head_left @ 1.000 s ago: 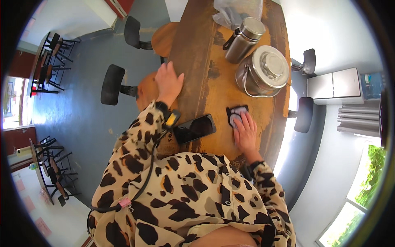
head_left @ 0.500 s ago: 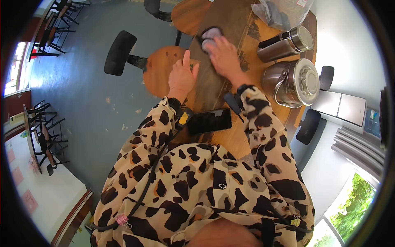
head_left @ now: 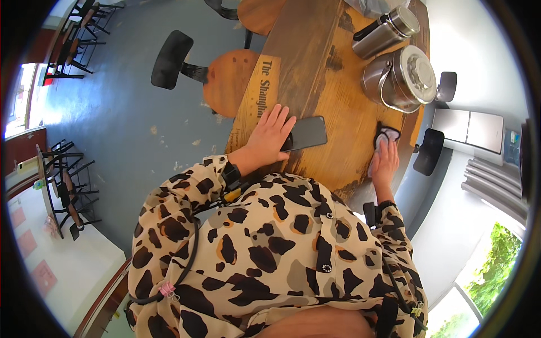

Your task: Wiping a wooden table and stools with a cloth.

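Observation:
A wooden table (head_left: 344, 112) with worn dark patches stretches out before me. My left hand (head_left: 269, 135) rests on its left side, fingers stretched out flat, covering the left end of a black phone (head_left: 309, 133). Over at the table's right edge, my right hand (head_left: 384, 162) presses down on a bunched pale cloth (head_left: 387, 134) with a dark border. The fingers lie over the cloth, so part of it is hidden beneath them.
A steel lidded pot (head_left: 403, 79) with a bail handle stands on the right of the table, a steel flask (head_left: 386, 34) beyond it. A clear plastic bag (head_left: 369, 7) lies at the far end. Wooden-seated chairs (head_left: 228, 81) flank the left edge.
My right hand has brought the cloth from the far left of the table to the near right edge. My left hand has come back toward me onto the phone, which now lies tilted differently.

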Demonstrator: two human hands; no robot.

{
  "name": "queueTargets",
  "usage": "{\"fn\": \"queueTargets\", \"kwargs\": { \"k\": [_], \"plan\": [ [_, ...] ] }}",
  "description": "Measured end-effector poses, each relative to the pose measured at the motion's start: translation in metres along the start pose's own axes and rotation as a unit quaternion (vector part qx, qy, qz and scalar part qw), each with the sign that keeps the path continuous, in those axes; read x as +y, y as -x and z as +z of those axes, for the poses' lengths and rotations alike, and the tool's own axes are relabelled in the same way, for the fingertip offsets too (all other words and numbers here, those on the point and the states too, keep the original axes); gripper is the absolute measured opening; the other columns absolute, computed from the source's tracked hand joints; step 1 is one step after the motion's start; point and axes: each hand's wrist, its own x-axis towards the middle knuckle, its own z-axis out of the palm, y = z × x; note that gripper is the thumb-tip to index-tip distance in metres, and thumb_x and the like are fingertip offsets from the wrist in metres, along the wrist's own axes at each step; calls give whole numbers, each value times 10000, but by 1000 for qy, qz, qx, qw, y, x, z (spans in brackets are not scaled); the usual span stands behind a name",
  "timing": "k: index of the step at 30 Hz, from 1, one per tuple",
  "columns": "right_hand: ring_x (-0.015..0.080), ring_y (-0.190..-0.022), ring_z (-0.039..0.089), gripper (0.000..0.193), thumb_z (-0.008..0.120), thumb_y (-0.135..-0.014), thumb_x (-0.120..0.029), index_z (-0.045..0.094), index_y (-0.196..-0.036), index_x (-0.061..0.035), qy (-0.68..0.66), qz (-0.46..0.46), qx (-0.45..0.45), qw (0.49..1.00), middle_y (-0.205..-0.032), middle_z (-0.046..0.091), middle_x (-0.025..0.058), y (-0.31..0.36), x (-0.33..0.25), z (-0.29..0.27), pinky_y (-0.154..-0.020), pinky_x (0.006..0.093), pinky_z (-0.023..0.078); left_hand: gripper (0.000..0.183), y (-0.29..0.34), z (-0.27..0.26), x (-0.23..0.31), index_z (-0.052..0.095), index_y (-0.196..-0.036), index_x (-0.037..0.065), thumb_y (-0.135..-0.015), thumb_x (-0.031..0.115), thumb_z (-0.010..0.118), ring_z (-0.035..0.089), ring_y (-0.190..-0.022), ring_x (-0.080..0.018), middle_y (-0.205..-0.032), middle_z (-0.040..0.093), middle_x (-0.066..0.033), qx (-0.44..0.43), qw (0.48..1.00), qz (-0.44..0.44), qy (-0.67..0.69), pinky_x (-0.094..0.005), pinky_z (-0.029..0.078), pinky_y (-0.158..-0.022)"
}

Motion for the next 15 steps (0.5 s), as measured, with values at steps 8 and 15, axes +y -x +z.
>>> {"fn": "queueTargets", "kwargs": {
  "k": [8,15],
  "plan": [
    [316,-1319,337,415,490,-893,-238,494,-1292,-124,-3,115,58,992,-1408,406,140,-29,-51,26,-1040,452,278,798,-4,-7,6,371,-1293,-18,-645,227,769,502,-1072,-392,-1107,541,-206,-44,997,-54,35,-438,404,-938],
    [300,-1200,438,323,546,-806,-206,571,-1123,-148,-79,-86,67,991,-1222,522,107,-73,-167,30,-907,464,390,925,19,-56,-51,260,-1373,-89,-669,286,729,622,-776,-215,-880,632,-130,35,891,-238,385,-322,506,-689]
  ]
}}
